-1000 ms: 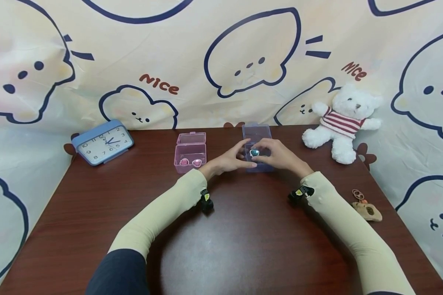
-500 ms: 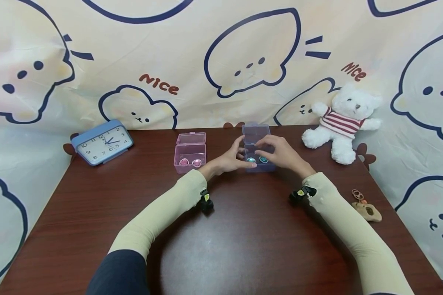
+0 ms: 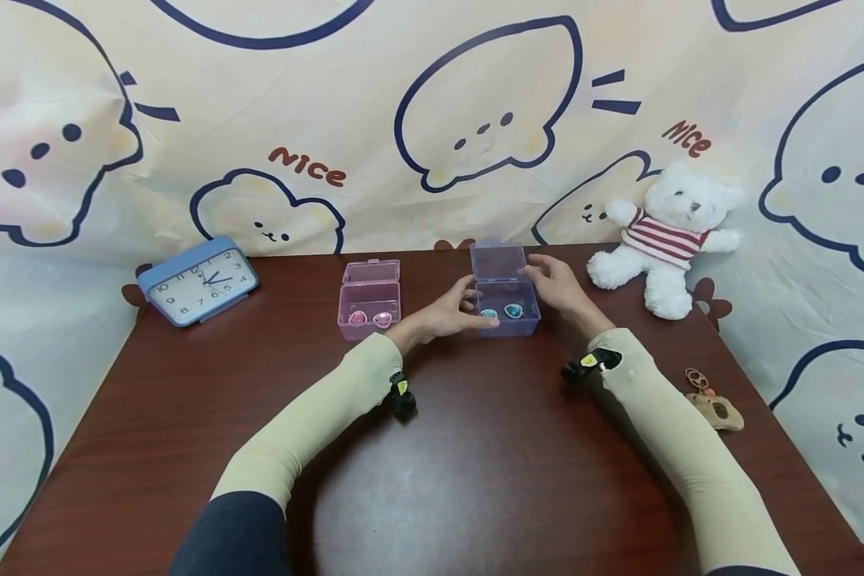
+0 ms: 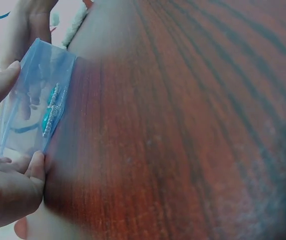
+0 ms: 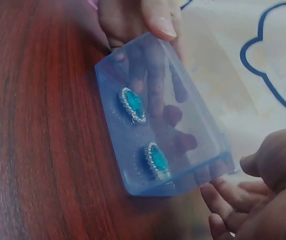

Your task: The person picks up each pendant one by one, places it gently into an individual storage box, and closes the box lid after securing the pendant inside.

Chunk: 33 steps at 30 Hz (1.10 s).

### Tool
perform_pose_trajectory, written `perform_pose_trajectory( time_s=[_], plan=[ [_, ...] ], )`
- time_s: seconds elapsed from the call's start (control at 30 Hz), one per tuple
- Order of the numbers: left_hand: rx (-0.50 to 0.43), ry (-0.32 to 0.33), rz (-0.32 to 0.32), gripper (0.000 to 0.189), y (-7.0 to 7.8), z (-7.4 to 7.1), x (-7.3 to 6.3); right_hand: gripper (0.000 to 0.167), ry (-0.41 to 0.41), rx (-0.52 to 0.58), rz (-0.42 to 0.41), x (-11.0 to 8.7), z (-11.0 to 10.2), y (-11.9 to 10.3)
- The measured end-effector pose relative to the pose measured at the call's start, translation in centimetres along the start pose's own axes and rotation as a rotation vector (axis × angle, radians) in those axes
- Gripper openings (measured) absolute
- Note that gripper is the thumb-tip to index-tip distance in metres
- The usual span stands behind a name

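The blue box [image 3: 522, 327] stands on the desk [image 3: 432, 480], near its far edge, and the lid [image 3: 498, 262] is swung up and leans backward. Inside, on the bottom, there are two blue-green gems [image 3: 514, 310] with silvery beaded borders; they lie side by side and apart from each other, and in the head view the left one is partly covered by a thumb. The left hand [image 3: 446, 312] grips this box at its left side, the thumb over the front corner and the other fingers along the side wall. The right hand [image 3: 562, 286] is at the back right corner, near the place where lid and box join; its fingers are loosely bent, with a gap between them and the thumb, and I cannot tell whether they touch the plastic. To the left, well apart, is a pink box [image 3: 370, 332], also with raised lid, and it contains two pink gems [image 3: 382, 319]. A blue clock [image 3: 205, 282] is farther left. On the right side sits a white bear [image 3: 666, 240] in a red striped shirt, and nearer to the person, beside the right sleeve [image 3: 680, 448], lies a tan keychain [image 3: 720, 412].
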<state>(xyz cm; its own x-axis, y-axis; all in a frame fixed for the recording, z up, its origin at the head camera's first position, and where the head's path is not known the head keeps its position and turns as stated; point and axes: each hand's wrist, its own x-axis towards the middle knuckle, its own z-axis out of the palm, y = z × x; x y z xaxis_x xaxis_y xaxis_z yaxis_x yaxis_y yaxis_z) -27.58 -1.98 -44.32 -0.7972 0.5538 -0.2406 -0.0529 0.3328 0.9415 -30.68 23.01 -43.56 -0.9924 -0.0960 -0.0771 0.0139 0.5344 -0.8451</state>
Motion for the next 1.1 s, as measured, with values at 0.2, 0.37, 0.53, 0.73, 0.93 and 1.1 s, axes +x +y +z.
perform_pose_trajectory(
  time_s=[0.2,0.37,0.53,0.73,0.93,1.1],
  plan=[
    [-0.004,-0.001,0.004,0.106,0.0,0.0,0.0,0.044,-0.014,0.103,0.047,0.5,0.1,0.2],
    [-0.010,0.010,0.010,0.104,-0.1,0.1,0.1,0.042,0.007,0.131,0.040,0.6,0.0,0.3],
    [-0.002,0.011,0.007,0.106,-0.1,0.1,0.1,0.041,0.011,0.130,0.034,0.6,-0.1,0.3],
    [0.009,0.006,0.006,0.108,0.1,0.0,0.2,0.038,0.017,0.162,0.007,0.4,-0.5,0.0],
    [0.019,0.007,0.009,0.107,0.2,0.0,0.3,0.039,0.020,0.204,-0.006,0.3,-0.9,0.0],
    [0.005,0.011,0.010,0.104,-0.1,0.1,0.2,0.062,0.010,0.229,0.014,0.0,-1.0,0.0]
  ],
)
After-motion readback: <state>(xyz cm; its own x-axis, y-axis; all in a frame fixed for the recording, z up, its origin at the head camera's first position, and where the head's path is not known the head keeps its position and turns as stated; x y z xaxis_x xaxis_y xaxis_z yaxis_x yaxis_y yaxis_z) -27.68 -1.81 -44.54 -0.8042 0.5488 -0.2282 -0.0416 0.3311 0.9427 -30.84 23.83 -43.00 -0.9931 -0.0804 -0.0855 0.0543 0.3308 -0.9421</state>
